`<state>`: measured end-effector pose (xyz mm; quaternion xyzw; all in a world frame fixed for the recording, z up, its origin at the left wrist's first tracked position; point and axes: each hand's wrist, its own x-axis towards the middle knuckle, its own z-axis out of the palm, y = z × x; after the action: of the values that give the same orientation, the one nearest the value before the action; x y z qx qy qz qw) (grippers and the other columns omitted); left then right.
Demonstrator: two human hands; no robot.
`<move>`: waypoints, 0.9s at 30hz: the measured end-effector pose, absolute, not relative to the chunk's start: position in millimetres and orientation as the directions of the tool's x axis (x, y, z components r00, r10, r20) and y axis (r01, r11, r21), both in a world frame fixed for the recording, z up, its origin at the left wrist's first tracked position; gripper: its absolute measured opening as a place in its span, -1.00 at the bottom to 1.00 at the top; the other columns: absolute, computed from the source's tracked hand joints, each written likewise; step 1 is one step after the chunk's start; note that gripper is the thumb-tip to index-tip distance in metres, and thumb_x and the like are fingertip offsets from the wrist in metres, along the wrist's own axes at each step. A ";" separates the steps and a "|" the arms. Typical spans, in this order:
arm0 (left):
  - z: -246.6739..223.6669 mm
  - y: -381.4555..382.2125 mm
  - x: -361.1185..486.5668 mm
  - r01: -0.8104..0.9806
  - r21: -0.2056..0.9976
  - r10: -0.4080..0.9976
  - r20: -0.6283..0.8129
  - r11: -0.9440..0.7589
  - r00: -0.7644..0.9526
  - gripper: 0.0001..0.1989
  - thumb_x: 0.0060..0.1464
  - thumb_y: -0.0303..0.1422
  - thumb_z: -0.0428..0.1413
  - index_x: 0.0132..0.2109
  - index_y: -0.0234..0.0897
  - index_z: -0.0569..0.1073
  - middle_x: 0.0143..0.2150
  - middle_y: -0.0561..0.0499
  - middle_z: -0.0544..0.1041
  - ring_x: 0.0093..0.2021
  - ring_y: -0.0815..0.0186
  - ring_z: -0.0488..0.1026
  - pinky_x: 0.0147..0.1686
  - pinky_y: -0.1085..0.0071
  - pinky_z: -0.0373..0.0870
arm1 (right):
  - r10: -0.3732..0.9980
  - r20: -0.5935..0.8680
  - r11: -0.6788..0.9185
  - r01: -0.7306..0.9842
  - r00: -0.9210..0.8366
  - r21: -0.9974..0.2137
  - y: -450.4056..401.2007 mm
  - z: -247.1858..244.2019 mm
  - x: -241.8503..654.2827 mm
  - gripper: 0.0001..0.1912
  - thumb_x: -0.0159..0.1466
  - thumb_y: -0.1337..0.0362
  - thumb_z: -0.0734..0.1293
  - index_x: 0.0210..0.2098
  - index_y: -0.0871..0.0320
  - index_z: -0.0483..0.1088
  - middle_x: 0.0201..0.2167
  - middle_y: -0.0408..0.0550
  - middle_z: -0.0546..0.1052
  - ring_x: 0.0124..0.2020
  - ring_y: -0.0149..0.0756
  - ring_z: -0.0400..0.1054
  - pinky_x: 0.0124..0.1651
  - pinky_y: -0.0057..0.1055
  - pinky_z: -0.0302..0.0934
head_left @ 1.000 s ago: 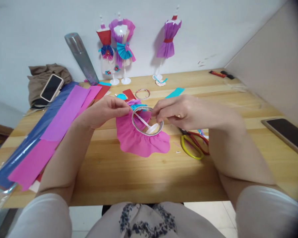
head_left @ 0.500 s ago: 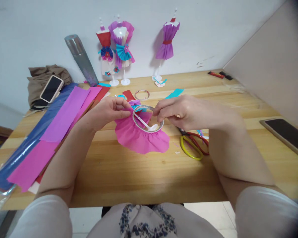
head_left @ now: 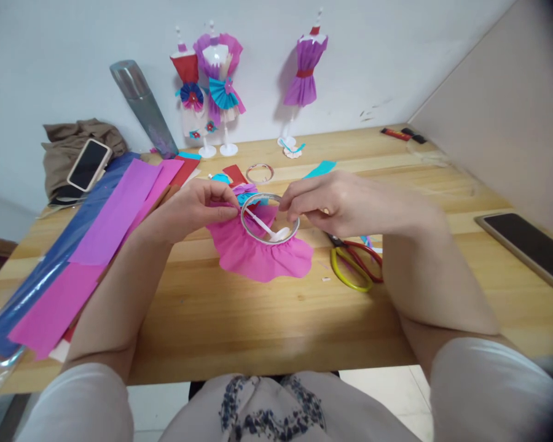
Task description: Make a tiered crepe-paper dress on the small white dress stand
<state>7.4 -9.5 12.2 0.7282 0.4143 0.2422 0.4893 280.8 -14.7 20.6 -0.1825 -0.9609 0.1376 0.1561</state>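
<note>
A pink ruffled crepe paper skirt (head_left: 265, 264) lies fanned out on the table in front of me. Beside it, a white mannequin stand (head_left: 280, 234) shows its base and rod through a roll of clear tape (head_left: 257, 237), which is held over the skirt. My left hand (head_left: 198, 205) is closed, thumb and finger pinched at the upper left edge of the skirt, next to the roll. My right hand (head_left: 325, 199) grips the right rim of the tape roll with its fingertips. Blue and purple paper on the mannequin is partly covered behind the roll.
Scissors (head_left: 352, 270) lie right of the skirt. Crepe paper strips (head_left: 115, 212) cover the left side. A second tape roll (head_left: 260, 166) sits farther back. Several dressed mannequins (head_left: 299, 77) and a bottle (head_left: 147, 110) stand by the wall. One phone (head_left: 529, 245) lies right.
The whole view has shifted slightly, so things appear a little more to the left and higher. Both hands keep their hold, with the tape roll over the skirt as before.
</note>
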 end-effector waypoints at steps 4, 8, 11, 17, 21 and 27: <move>19.9 -14.0 5.9 0.380 0.911 0.847 -0.072 -0.158 0.527 -0.79 -0.01 -0.26 0.30 -0.36 -0.33 0.52 -0.41 0.04 0.49 -0.40 0.40 0.38 -0.39 0.47 0.33 | 0.417 0.220 0.881 0.332 -0.882 -0.338 -15.3 23.2 282.4 -0.69 0.27 0.58 0.18 -0.31 0.19 0.52 -0.24 0.03 0.61 -0.25 -0.31 0.42 -0.21 -0.39 0.22; 22.0 -15.9 2.0 0.354 0.928 0.861 -0.084 -0.116 0.501 -0.78 -0.02 -0.23 0.32 -0.35 -0.30 0.52 -0.41 0.03 0.52 -0.39 0.36 0.44 -0.40 0.45 0.37 | 0.450 0.188 0.865 0.375 -0.873 -0.333 -15.8 24.5 282.8 -0.70 0.23 0.59 0.19 -0.33 0.19 0.51 -0.25 0.05 0.61 -0.27 -0.28 0.41 -0.23 -0.36 0.21; 22.8 -17.5 -1.0 0.335 0.938 0.868 -0.095 -0.085 0.487 -0.76 -0.03 -0.20 0.32 -0.34 -0.28 0.53 -0.39 0.01 0.54 -0.37 0.32 0.48 -0.40 0.44 0.40 | 0.459 0.176 0.860 0.386 -0.871 -0.333 -14.9 24.1 282.3 -0.70 0.21 0.59 0.18 -0.33 0.18 0.50 -0.24 0.06 0.61 -0.25 -0.26 0.42 -0.23 -0.35 0.22; 29.8 -29.8 -0.4 0.331 0.937 0.883 -0.056 -0.115 0.466 -0.77 -0.04 -0.20 0.33 -0.35 -0.27 0.54 -0.39 0.02 0.53 -0.40 0.37 0.43 -0.42 0.47 0.36 | 0.496 0.182 0.850 0.431 -0.849 -0.304 -9.6 19.6 282.5 -0.69 0.15 0.60 0.18 -0.34 0.17 0.48 -0.23 0.05 0.59 -0.18 -0.21 0.45 -0.16 -0.32 0.27; 29.6 -29.5 2.0 0.347 0.917 0.893 0.020 -0.196 0.450 -0.76 -0.03 -0.20 0.32 -0.36 -0.28 0.53 -0.40 0.03 0.51 -0.39 0.36 0.42 -0.39 0.46 0.35 | 0.505 0.203 0.846 0.433 -0.839 -0.311 -7.8 18.7 283.9 -0.67 0.14 0.61 0.17 -0.34 0.16 0.48 -0.22 0.05 0.60 -0.15 -0.23 0.46 -0.15 -0.33 0.27; 20.0 -12.8 0.2 0.362 0.905 0.907 0.056 -0.223 0.417 -0.73 -0.08 -0.19 0.33 -0.40 -0.29 0.50 -0.45 0.04 0.49 -0.42 0.38 0.39 -0.41 0.46 0.33 | 0.411 0.279 0.867 0.277 -0.868 -0.415 -5.5 20.7 287.1 -0.66 0.15 0.61 0.16 -0.32 0.17 0.48 -0.19 0.06 0.62 -0.14 -0.31 0.46 -0.13 -0.40 0.29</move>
<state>0.2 -12.8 20.0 0.7178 0.4422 0.3101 0.4395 287.1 -5.5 20.7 -0.1811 -0.9487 0.1842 0.1821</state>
